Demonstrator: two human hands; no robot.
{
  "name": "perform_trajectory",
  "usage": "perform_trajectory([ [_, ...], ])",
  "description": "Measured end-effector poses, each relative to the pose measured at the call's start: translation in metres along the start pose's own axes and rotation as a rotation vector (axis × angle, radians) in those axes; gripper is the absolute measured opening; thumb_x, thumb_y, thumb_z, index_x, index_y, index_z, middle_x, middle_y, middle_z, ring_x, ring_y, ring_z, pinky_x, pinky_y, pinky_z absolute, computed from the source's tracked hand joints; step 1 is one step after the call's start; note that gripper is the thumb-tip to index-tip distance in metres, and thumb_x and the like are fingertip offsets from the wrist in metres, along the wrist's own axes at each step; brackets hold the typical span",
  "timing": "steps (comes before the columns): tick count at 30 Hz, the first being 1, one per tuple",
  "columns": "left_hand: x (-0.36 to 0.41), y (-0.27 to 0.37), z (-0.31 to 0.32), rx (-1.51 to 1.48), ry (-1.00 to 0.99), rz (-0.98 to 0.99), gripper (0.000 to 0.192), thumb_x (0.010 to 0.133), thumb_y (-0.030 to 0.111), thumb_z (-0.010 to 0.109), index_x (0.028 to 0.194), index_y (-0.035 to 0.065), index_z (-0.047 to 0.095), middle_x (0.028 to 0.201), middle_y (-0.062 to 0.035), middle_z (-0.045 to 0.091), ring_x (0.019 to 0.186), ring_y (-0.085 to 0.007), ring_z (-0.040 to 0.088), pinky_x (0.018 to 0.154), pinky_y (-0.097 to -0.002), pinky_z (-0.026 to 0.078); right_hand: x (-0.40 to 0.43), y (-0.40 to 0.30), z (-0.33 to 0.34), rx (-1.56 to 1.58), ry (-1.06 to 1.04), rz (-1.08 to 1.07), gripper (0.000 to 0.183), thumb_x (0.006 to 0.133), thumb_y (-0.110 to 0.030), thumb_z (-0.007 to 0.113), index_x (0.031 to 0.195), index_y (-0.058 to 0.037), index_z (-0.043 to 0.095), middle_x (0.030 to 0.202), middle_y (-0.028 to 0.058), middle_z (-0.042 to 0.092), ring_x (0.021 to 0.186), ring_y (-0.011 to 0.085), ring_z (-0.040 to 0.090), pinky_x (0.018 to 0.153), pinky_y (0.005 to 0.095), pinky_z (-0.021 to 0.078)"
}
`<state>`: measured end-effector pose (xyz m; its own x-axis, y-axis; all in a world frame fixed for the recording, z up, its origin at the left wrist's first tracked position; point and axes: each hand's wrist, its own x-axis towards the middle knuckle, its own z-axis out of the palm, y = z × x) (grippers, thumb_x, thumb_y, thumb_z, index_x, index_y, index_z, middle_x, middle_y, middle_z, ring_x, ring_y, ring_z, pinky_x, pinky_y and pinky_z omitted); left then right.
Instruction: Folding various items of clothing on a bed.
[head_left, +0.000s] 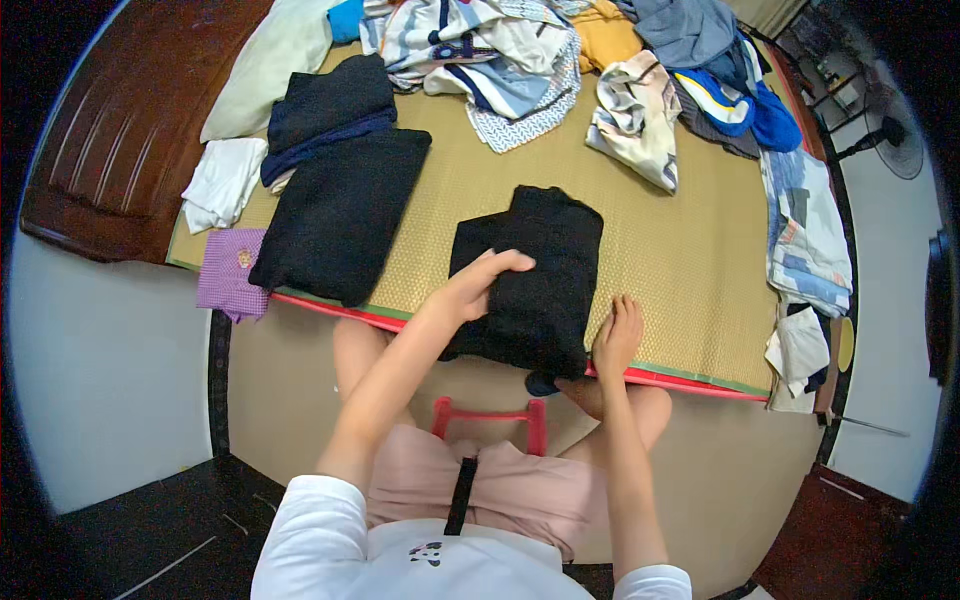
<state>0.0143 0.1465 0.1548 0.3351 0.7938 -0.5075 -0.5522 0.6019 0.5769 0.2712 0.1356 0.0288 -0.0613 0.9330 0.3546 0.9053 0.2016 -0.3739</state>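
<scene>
A black garment (547, 292), partly folded, lies in front of me at the near edge of a woven mat (690, 277). My left hand (491, 281) is at its left side, with the thumb over the cloth and the other fingers hidden beneath or behind it; how firmly it grips does not show. My right hand (619, 337) rests on the mat just right of the garment, its fingers close together and no cloth visible in it. Left of these lies a larger folded black garment (345, 217), with a dark folded pile (330, 105) beyond it.
A purple checked cloth (232, 270) and a white folded cloth (225, 180) lie at the left. Mixed clothes (480, 52) are heaped along the far side, with a crumpled printed garment (637, 112) nearer. Folded blue-white cloth (806, 240) lies right. A red stool (487, 414) is below.
</scene>
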Motion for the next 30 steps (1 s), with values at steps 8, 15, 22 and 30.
perform_trajectory([
  [8, -0.035, -0.033, -0.073, 0.493, 0.593, -0.06, 0.042, 0.072, 0.015, 0.06, 0.111, 0.0021, 0.049, 0.1, -0.011, 0.057, 0.089, -0.0216, 0.056, 0.078, -0.0303, 0.046, 0.0, -0.004, 0.003, -0.01, 0.005, 0.012, 0.029, 0.081, -0.009, 0.047, 0.109, -0.0018, 0.05, 0.116, 0.0149, 0.049, 0.114, 0.0324, 0.039, 0.098, 0.0416, 0.0284],
  [15, -0.015, -0.049, -0.084, 0.35, 0.552, 0.153, 0.053, 0.069, 0.024, 0.071, 0.11, -0.0039, 0.05, 0.097, -0.0137, 0.059, 0.09, -0.0214, 0.056, 0.078, -0.0314, 0.046, -0.005, 0.004, 0.001, -0.042, -0.048, 0.036, 0.033, 0.078, -0.008, 0.047, 0.111, -0.0023, 0.049, 0.12, 0.0156, 0.046, 0.117, 0.0318, 0.037, 0.098, 0.0428, 0.0269],
  [22, -0.011, -0.041, -0.089, 0.211, 0.446, -0.05, 0.051, 0.069, 0.018, 0.072, 0.11, -0.0024, 0.05, 0.102, -0.0141, 0.057, 0.092, -0.0242, 0.057, 0.08, -0.0339, 0.046, -0.003, 0.0, 0.003, -0.047, -0.04, 0.0, 0.035, 0.078, -0.009, 0.049, 0.112, -0.003, 0.05, 0.12, 0.0149, 0.045, 0.117, 0.0321, 0.036, 0.098, 0.0429, 0.0271],
  [30, -0.014, -0.049, -0.085, -0.293, 0.18, -0.225, 0.044, 0.073, 0.01, 0.065, 0.112, -0.0026, 0.048, 0.108, -0.0152, 0.056, 0.096, -0.0258, 0.056, 0.087, -0.0389, 0.046, -0.002, 0.001, 0.002, -0.051, -0.042, 0.009, 0.034, 0.077, -0.007, 0.048, 0.111, -0.0029, 0.05, 0.119, 0.0148, 0.046, 0.116, 0.0327, 0.037, 0.098, 0.0436, 0.0268],
])
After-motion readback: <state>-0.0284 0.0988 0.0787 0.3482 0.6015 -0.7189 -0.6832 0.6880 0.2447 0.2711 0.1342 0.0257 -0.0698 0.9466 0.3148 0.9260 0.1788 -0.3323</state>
